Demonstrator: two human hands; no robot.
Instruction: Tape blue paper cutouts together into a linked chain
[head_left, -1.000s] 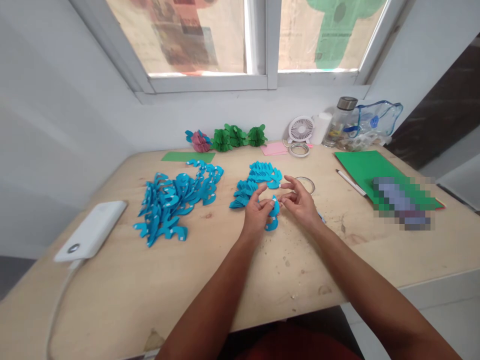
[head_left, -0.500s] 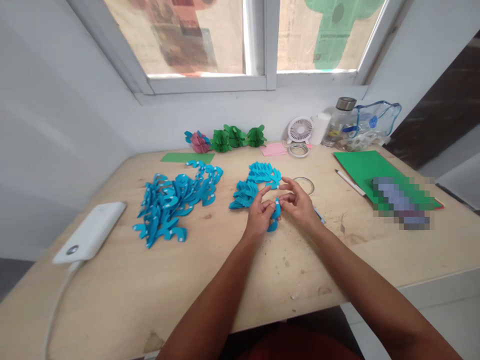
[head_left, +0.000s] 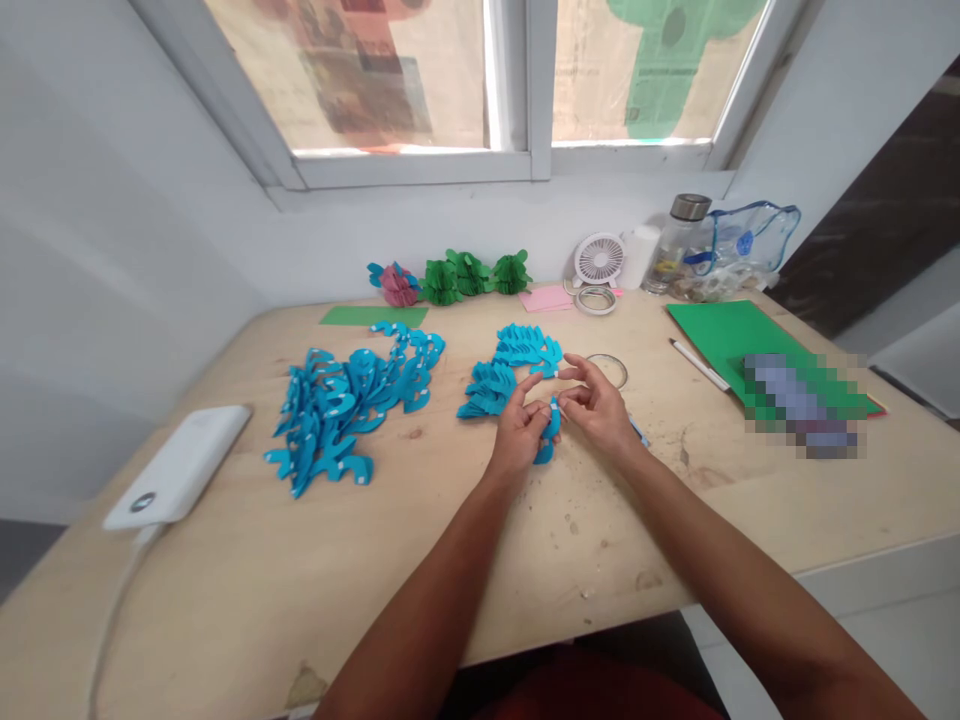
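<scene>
Between my hands, above the wooden table, is a blue paper piece [head_left: 550,437] with a small white square near its top. My left hand [head_left: 519,428] pinches its left side. The thumb and a finger of my right hand [head_left: 598,408] close at its upper right edge, by the white square. Just beyond my left hand lies a fanned blue paper stack [head_left: 487,388], and a second blue stack [head_left: 525,346] sits behind it. A large loose heap of blue paper pieces [head_left: 330,400], several with white squares, spreads to the left.
A white power bank [head_left: 184,465] with a cable lies on the table [head_left: 420,580] at left. Green paper flowers [head_left: 469,274], a small fan [head_left: 599,260] and a bottle [head_left: 679,245] stand along the wall. Tape rings, a pen [head_left: 699,364] and a green sheet [head_left: 731,335] are at right.
</scene>
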